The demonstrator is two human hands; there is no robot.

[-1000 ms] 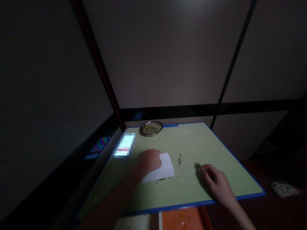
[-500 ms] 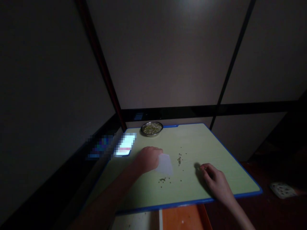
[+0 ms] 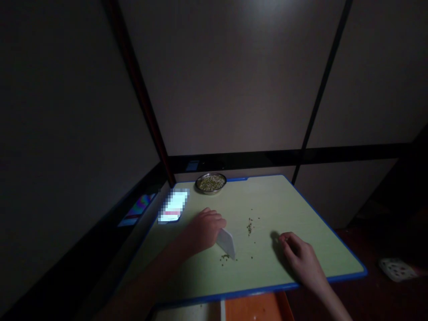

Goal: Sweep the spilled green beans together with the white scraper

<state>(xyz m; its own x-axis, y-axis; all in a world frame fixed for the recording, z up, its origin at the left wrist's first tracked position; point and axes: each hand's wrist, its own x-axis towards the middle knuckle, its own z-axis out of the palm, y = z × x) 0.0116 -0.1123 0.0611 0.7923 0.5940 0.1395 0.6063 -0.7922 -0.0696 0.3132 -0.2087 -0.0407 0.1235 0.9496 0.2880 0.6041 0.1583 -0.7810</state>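
Note:
My left hand (image 3: pixel 207 228) is closed around one end of a white flat plastic scraper (image 3: pixel 228 244), which tilts with its lower edge close to the table. Near that edge lies a small scatter of greenish beans (image 3: pixel 225 257). A second loose group of beans (image 3: pixel 249 228) sits to the right, between my hands. At the table's right side, my right hand (image 3: pixel 299 254) has its thumb and forefinger pinched together above their shadow; whatever is between the fingertips is too small to make out. A round metal bowl (image 3: pixel 210 191) holding green and pale beans stands at the back left.
The pale green table (image 3: pixel 284 205) has a blue rim. A glowing, blurred-out screen (image 3: pixel 174 207) lies on its left side. Below the front edge are an orange tray (image 3: pixel 250 307) and a pale compartment (image 3: pixel 187 313). Walls close off the back and left. A spotted slipper (image 3: pixel 396 269) shows at right.
My left hand has turned the scraper from a broad, flat-facing view to a more edge-on tilt, its tip now lower, by the near beans. My right hand is nearly unchanged.

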